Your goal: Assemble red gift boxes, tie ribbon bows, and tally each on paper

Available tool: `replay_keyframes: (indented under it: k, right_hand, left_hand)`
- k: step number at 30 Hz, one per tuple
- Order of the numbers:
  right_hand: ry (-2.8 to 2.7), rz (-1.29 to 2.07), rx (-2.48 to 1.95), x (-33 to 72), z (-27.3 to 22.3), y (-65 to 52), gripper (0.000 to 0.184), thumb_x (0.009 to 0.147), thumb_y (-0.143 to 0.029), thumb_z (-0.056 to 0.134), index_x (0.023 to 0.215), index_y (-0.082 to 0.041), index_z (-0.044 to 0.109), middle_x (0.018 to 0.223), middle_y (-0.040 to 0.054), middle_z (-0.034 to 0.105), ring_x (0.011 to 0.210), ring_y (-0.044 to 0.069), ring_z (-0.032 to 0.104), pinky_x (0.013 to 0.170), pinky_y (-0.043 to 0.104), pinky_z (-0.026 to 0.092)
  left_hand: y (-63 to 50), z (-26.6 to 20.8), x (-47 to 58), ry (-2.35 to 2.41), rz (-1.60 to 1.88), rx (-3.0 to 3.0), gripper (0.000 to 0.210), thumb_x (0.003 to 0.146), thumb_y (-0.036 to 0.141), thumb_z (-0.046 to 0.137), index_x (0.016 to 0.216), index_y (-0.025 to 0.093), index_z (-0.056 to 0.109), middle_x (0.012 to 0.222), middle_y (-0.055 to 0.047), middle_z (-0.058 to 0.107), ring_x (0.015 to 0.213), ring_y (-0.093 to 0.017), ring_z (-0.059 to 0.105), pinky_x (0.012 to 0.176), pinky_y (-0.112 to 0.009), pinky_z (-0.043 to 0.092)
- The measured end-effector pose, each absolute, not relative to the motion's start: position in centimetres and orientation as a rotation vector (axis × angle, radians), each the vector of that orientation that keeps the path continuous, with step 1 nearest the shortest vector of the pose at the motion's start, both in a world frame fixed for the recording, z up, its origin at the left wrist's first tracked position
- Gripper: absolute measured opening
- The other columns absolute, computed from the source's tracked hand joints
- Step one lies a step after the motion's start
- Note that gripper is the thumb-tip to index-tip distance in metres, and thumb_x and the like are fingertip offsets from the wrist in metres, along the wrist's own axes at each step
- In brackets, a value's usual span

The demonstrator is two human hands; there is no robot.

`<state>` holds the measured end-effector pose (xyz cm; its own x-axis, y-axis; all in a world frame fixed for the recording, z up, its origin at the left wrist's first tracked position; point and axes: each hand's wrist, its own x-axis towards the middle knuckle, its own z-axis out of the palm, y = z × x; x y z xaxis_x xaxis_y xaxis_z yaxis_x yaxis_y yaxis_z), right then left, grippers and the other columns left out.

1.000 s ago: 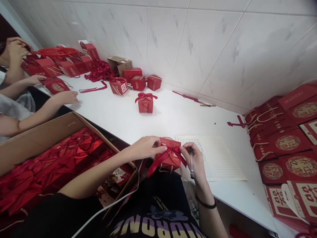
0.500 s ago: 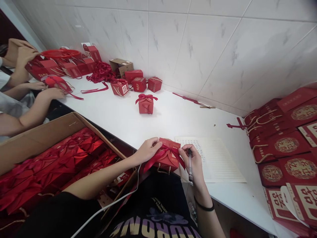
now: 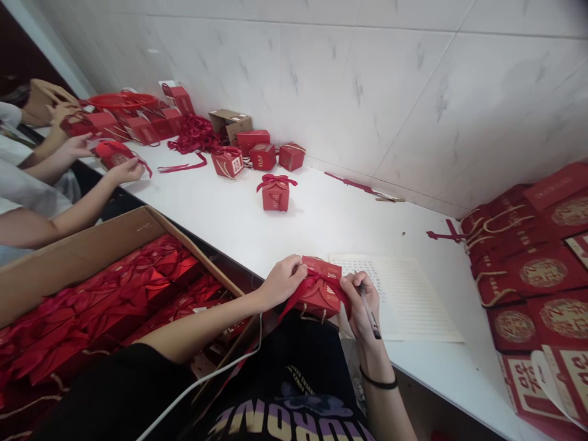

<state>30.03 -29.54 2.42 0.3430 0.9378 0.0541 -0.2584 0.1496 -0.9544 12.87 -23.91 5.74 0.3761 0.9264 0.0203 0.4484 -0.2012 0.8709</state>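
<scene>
A red gift box (image 3: 322, 304) with gold print and a rope handle sits at the table's front edge, close to my body. Across its top runs a red ribbon (image 3: 316, 278) tied in a bow. My left hand (image 3: 285, 280) pinches the ribbon's left loop at the box's upper left corner. On the other side, the thumb and fingers of my right hand (image 3: 361, 301) are closed on the ribbon's right part. That same hand also keeps a pen (image 3: 370, 315) tucked between its fingers, pointing down. Under the right hand lies lined paper (image 3: 413, 300) with handwriting.
A big carton (image 3: 151, 214) of ribboned red boxes stands at lower left. One finished-looking box (image 3: 275, 193) is mid-table, with more boxes and a ribbon heap (image 3: 195, 133) behind. Red gift bags (image 3: 528, 275) are stacked right. Co-workers' hands (image 3: 124, 173) handle a red box at far left.
The view has shifted slightly left. Both my hands keep hold of the ribbon; my right hand has turned, tilting the pen. At left, a co-worker's hands have lifted and drawn the ribbon.
</scene>
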Motion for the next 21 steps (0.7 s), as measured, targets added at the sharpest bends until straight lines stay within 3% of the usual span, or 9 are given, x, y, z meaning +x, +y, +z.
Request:
replay_keyframes:
  k: [4,6,9,11,14,21]
  right_hand:
    - [-0.997,0.834,-1.399,31.6,2.6,-29.9,0.038,0.066,-0.046,0.072,0.067,-0.018,0.046,0.063,-0.0016,0.05,0.056,0.012,0.043,0.052,0.023,0.036]
    - [-1.061,0.787,-1.501,32.6,2.6,-30.0,0.035,0.064,-0.047,0.07,0.068,-0.017,0.052,0.062,-0.0007,0.053,0.056,0.014,0.046,0.052,0.024,0.037]
    - [-0.932,0.785,-1.475,33.6,2.2,-29.9,0.027,0.063,-0.041,0.068,0.069,-0.018,0.056,0.066,0.0008,0.058,0.063,0.016,0.052,0.061,0.027,0.043]
    - [-0.755,0.795,-1.361,34.0,1.8,-29.9,0.024,0.062,-0.036,0.068,0.069,-0.018,0.054,0.064,-0.0007,0.058,0.063,0.015,0.053,0.065,0.028,0.045]
    - [-0.642,0.784,-1.304,34.5,1.5,-30.3,0.024,0.058,-0.032,0.071,0.068,-0.019,0.053,0.059,-0.0023,0.056,0.06,0.014,0.052,0.064,0.027,0.046]
    - [-0.939,0.684,-1.619,35.9,0.8,-32.6,0.029,0.07,-0.046,0.063,0.072,-0.019,0.052,0.066,0.0027,0.06,0.062,0.02,0.057,0.053,0.028,0.048]
  left_hand:
    - [-23.5,8.5,12.2,1.247,0.569,2.033,0.021,0.08,0.038,0.044,0.078,0.018,0.049,0.077,-0.003,0.055,0.072,-0.017,0.052,0.069,-0.031,0.042]
    - [-23.7,9.9,12.1,1.095,0.632,2.319,0.037,0.073,0.044,0.056,0.096,0.015,0.052,0.102,-0.011,0.056,0.096,-0.024,0.052,0.085,-0.037,0.042]
    - [-24.2,10.6,12.7,0.722,0.429,2.71,0.075,0.062,0.058,0.065,0.12,0.015,0.048,0.132,-0.017,0.041,0.126,-0.036,0.031,0.101,-0.048,0.029]
    - [-24.3,10.2,13.4,0.655,0.188,2.799,0.087,0.06,0.059,0.066,0.131,0.017,0.04,0.138,-0.018,0.034,0.129,-0.042,0.025,0.1,-0.053,0.027]
    - [-23.7,9.2,13.6,0.684,0.043,2.783,0.082,0.067,0.049,0.064,0.137,0.019,0.034,0.134,-0.017,0.039,0.121,-0.038,0.037,0.095,-0.049,0.035]
    - [-21.2,10.3,7.0,0.862,0.697,1.959,0.076,0.074,0.049,0.06,0.137,0.016,0.033,0.133,-0.016,0.045,0.119,-0.029,0.044,0.102,-0.042,0.032]
